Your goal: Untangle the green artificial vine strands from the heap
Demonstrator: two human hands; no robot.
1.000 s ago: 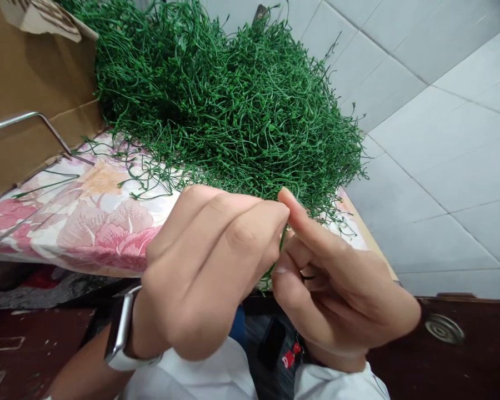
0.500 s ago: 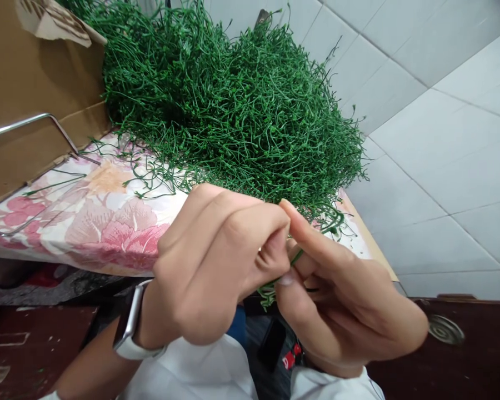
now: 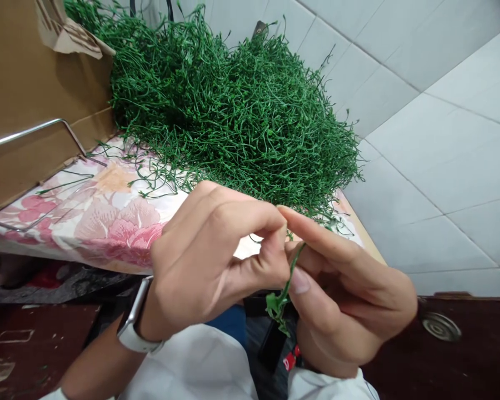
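My left hand [image 3: 212,253], wearing a watch [image 3: 136,322] on its wrist, is closed in a pinch of thumb and forefinger. Whatever lies between those tips is hidden. Against it, fingertips touching, my right hand [image 3: 352,294] grips a thin green stem [image 3: 293,266] between thumb and fingers. Small leaf-like ends [image 3: 277,308] of the stem hang below the thumbs. Just beyond both hands rises a large heap of green plastic-looking stems [image 3: 241,116] with small budded tips.
The heap rests on a floral-covered table [image 3: 91,222] with loose stems [image 3: 158,178] at its edge. On the left stand a cardboard box [image 3: 79,83] and a bent metal rod [image 3: 37,130]. A tiled wall [image 3: 433,155] closes off the right.
My left thumb and forefinger have opened into a wider loop while still pinched. My right hand has shifted slightly left, and more of the stem's leafy end shows below.
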